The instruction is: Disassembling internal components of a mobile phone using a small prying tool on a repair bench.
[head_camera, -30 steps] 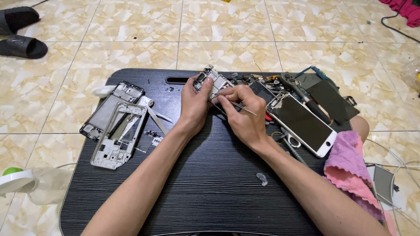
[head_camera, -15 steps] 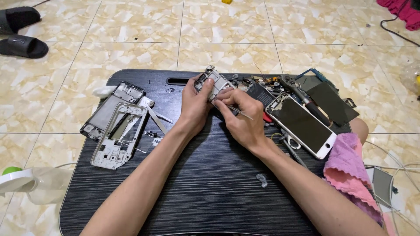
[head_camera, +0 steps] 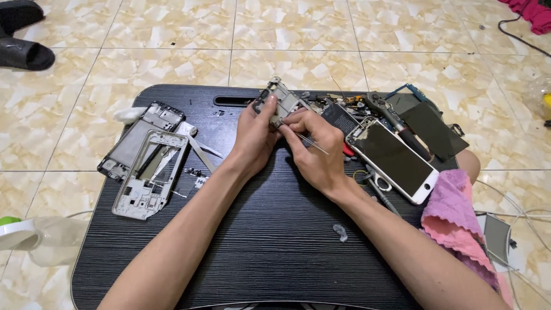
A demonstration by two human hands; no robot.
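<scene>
A dark worktop (head_camera: 270,241) with a wood-grain surface, rounded corners and a slot handle along its far edge lies on a floor of glossy beige marbled tiles (head_camera: 172,63). Near the middle of the far edge, the left hand (head_camera: 257,135) grips a small grey metal phone part (head_camera: 280,102), angular and full of cutouts, holding it tilted up off the worktop with thumb and fingers closed around its left side. The right hand (head_camera: 314,150) is closed around thin metal tweezers (head_camera: 313,143), pinched between thumb and fingers; their tip end is hidden among the fingers just beside the phone part.

Toward the left edge lie two flat rectangular phone frames: a silvery one (head_camera: 150,175) with many openings, overlapping a darker one (head_camera: 135,140) behind it. Tiny screws and bits (head_camera: 195,172) are scattered just beside them. Near the right edge lies a white-rimmed phone (head_camera: 396,159) with a dark glassy screen, and behind it a dark flat panel (head_camera: 431,129) among a clutter of small tools and parts. A soft pink cloth (head_camera: 459,221) hangs crumpled over the right edge. A black sandal (head_camera: 23,54) sits on the floor at the far left.
</scene>
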